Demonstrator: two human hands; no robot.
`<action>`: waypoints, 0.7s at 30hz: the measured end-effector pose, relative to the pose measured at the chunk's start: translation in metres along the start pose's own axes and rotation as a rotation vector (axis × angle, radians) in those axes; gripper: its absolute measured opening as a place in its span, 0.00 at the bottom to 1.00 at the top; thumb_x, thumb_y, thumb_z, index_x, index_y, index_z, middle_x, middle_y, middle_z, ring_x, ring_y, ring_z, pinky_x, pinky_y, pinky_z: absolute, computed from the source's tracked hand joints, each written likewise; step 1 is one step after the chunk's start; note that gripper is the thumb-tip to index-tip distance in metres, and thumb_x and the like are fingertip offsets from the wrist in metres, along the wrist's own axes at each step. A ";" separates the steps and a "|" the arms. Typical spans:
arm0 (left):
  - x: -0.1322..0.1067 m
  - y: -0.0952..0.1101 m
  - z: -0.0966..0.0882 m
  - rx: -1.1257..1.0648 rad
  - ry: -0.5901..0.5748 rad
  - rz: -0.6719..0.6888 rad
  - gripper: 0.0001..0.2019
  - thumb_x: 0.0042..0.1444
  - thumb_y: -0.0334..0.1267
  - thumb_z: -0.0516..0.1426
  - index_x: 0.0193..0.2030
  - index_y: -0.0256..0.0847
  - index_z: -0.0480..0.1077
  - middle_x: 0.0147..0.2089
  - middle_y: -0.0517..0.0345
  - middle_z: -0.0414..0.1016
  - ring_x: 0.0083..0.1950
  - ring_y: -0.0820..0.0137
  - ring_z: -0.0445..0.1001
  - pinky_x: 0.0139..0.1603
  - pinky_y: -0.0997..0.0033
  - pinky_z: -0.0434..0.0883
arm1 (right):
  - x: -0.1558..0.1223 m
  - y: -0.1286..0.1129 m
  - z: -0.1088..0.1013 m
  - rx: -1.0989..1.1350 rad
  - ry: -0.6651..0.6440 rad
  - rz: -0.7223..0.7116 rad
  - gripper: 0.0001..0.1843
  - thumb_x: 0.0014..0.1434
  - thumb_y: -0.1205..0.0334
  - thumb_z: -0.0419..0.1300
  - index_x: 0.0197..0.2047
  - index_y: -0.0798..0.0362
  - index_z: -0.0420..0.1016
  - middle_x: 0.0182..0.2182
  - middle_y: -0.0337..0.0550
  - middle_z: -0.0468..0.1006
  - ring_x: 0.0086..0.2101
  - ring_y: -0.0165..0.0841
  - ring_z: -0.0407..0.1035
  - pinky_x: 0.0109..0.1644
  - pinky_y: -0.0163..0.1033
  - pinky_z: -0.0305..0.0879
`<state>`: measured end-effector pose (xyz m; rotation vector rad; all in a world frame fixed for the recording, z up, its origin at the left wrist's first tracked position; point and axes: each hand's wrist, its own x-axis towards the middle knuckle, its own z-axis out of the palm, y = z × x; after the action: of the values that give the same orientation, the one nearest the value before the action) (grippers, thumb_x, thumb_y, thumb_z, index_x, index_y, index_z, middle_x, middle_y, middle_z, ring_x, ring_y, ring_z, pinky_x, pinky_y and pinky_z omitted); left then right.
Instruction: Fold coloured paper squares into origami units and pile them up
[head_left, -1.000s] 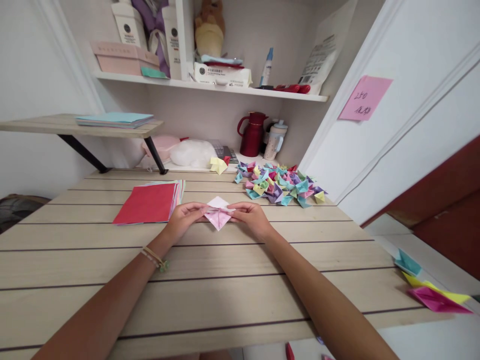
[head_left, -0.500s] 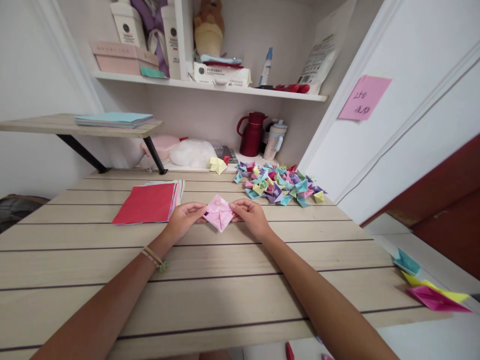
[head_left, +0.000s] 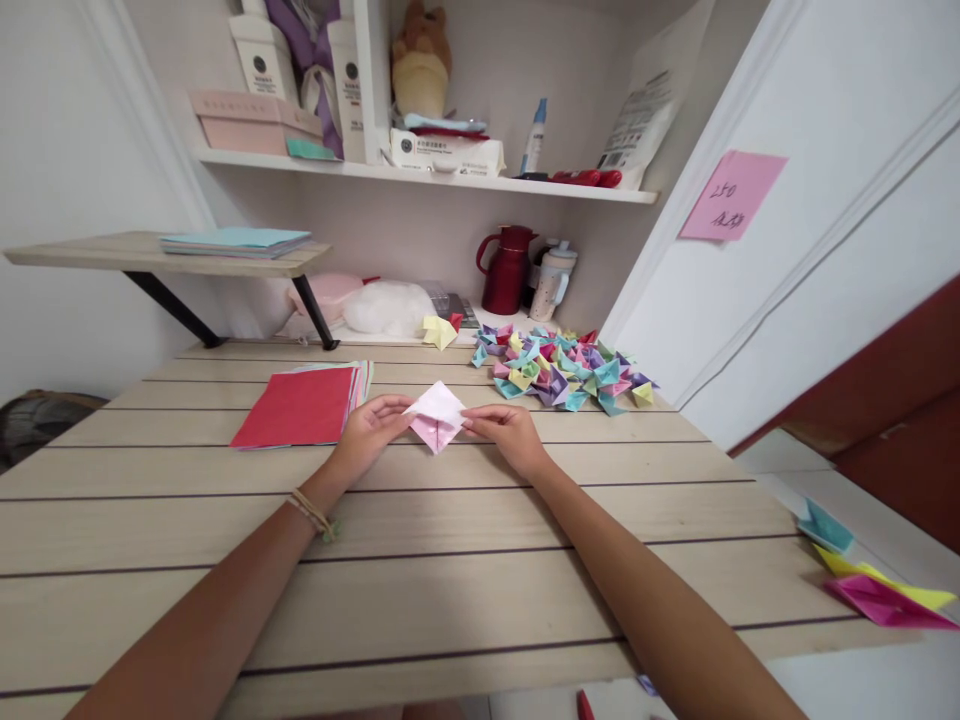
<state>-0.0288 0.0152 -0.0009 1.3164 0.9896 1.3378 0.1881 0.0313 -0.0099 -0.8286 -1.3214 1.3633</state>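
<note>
A small pink folded paper (head_left: 436, 418) sits just above the wooden table (head_left: 420, 540), its white underside turned up at the top. My left hand (head_left: 369, 430) pinches its left corner and my right hand (head_left: 504, 432) pinches its right corner; both hands are closed on it. A stack of coloured paper squares (head_left: 300, 405) with a red sheet on top lies just left of my left hand. A pile of several folded paper pieces (head_left: 562, 368) in many colours lies behind my right hand.
At the table's right edge lie pink, yellow and blue folded papers (head_left: 877, 590). At the back stand a red jug (head_left: 508, 268) and a cup (head_left: 553, 280). A side shelf (head_left: 165, 255) juts out at the left. A pink note (head_left: 731, 195) is stuck on the white wall.
The paper's top flap has been turned so its white side shows where the pink side showed half a second ago. Both hands stay at its corners.
</note>
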 end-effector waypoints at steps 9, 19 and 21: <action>0.002 -0.004 -0.003 0.097 0.049 0.002 0.14 0.37 0.41 0.66 0.31 0.35 0.74 0.35 0.51 0.78 0.37 0.65 0.75 0.44 0.63 0.71 | 0.004 0.005 0.000 -0.018 0.031 0.031 0.12 0.39 0.56 0.68 0.26 0.56 0.78 0.25 0.42 0.79 0.28 0.32 0.73 0.38 0.37 0.71; 0.004 -0.011 0.002 0.111 0.007 0.102 0.11 0.44 0.38 0.62 0.34 0.37 0.69 0.33 0.57 0.75 0.36 0.70 0.73 0.39 0.70 0.70 | 0.003 0.010 0.010 0.011 0.065 -0.043 0.17 0.41 0.55 0.67 0.32 0.54 0.70 0.17 0.34 0.73 0.21 0.28 0.70 0.28 0.34 0.71; 0.002 -0.009 0.003 0.148 -0.084 0.100 0.11 0.46 0.39 0.61 0.36 0.38 0.71 0.39 0.53 0.75 0.41 0.68 0.73 0.42 0.69 0.69 | 0.003 0.010 0.011 -0.007 0.054 -0.062 0.16 0.42 0.55 0.67 0.31 0.54 0.69 0.17 0.34 0.72 0.21 0.28 0.70 0.28 0.34 0.71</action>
<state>-0.0247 0.0185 -0.0089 1.5388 0.9916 1.2920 0.1752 0.0322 -0.0179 -0.8178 -1.3003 1.2802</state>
